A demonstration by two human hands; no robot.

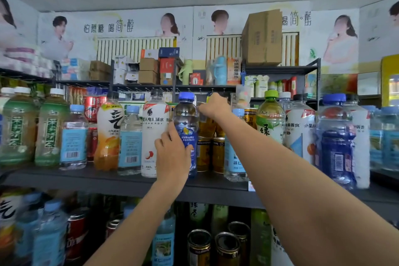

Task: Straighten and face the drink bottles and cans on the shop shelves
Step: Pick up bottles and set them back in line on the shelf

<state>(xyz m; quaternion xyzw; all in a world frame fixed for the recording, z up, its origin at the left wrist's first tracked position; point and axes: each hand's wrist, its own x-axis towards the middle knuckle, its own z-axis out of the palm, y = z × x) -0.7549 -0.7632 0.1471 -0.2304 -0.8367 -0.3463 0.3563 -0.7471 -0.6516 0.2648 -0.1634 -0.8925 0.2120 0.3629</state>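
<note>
One blue-capped bottle point(186, 134) is standing upright at the front of the upper shelf point(121, 181), between a white electrolyte bottle point(153, 134) and gold cans point(210, 154). We are curling our left hand point(173, 154) around it, while our right hand point(213, 107) is reaching behind, grasp unclear.

Your dark shelf point(121, 181) carries upright drink bottles along its front edge, with gold cans point(210, 154) standing behind them.
</note>
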